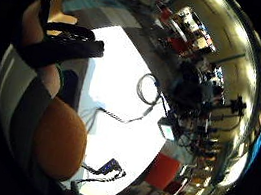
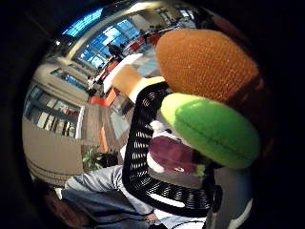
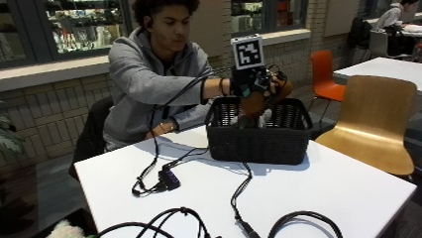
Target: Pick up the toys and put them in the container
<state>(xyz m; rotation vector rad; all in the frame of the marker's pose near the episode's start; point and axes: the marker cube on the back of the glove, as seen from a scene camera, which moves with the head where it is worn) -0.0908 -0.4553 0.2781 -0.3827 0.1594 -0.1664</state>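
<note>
Outside view — hand [image 3: 260,84] curled round orange toy [image 3: 252,103]; above basket [image 3: 258,136]

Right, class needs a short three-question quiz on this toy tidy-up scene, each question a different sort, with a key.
1. True or false: the gloved right hand holds an orange soft toy above the black basket.
2. Which toy already lies inside the basket? A) a purple one B) a blue one C) a white car
3. Fill in: the basket stands on a white ____.

Key: 1 true; 2 A; 3 table.
</note>
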